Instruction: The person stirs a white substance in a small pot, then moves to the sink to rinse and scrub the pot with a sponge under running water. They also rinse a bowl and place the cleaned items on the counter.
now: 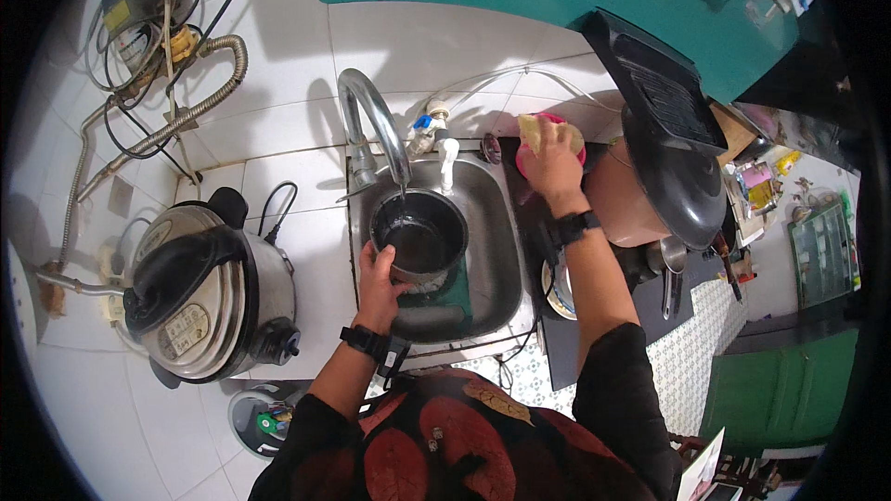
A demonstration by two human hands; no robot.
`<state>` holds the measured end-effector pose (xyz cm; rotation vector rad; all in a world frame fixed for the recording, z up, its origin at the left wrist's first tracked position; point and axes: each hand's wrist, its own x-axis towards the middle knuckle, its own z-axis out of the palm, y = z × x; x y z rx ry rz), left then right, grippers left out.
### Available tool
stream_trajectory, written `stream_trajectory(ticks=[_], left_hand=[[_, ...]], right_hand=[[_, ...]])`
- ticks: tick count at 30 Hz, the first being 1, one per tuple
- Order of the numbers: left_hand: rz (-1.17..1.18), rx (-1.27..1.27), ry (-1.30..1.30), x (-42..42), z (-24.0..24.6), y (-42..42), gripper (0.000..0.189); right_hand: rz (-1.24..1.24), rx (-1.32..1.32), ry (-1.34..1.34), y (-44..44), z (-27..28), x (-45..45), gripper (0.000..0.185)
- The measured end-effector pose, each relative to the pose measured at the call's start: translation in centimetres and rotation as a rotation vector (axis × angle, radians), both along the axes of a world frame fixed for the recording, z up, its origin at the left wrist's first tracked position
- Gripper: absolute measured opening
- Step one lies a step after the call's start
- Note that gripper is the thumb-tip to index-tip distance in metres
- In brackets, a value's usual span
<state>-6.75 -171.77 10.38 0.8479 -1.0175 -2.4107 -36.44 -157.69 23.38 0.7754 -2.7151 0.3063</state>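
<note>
My left hand (379, 285) grips the near left rim of a dark round pot (421, 236) over the stainless steel sink (498, 250). Water runs from the curved chrome faucet (369, 104) into the pot. To the right, behind the sink's corner, my right hand (555, 163) rests on a yellowish sponge or cloth (530, 132) at a pink bowl (523, 165); its fingertips are bent over the yellowish piece. Under the pot, a green item (456, 299) lies on the sink's bottom.
An electric pressure cooker (209, 292) stands left of the sink. On the right are a large pinkish pot (616, 198), a black lid (679, 188), a black ridged tray (654, 83) and a small metal pan (672, 254). A white valve pipe (447, 160) rises behind the sink.
</note>
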Motion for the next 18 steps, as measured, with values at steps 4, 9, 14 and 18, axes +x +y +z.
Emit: stream_trajectory(ticks=[4, 9, 14, 18], left_hand=[[-0.008, 0.045, -0.046, -0.3, -0.6, -0.1, 0.082], [-0.016, 0.023, -0.042, -0.5, -0.9, -0.3, 0.087], [-0.066, 0.059, -0.04, -1.0, -1.4, -0.7, 0.092], [-0.099, 0.091, -0.008, -1.5, -1.5, -0.5, 0.094]], right_hand=[[-0.108, 0.031, -0.081, -0.4, -2.7, -6.1, 0.092], [-0.126, -0.049, -0.066, 0.1, -4.0, -8.4, 0.049], [0.043, -0.403, 0.145, 2.8, 0.3, -5.7, 0.038], [0.319, -0.658, -0.206, 4.4, 1.7, 0.5, 0.033]])
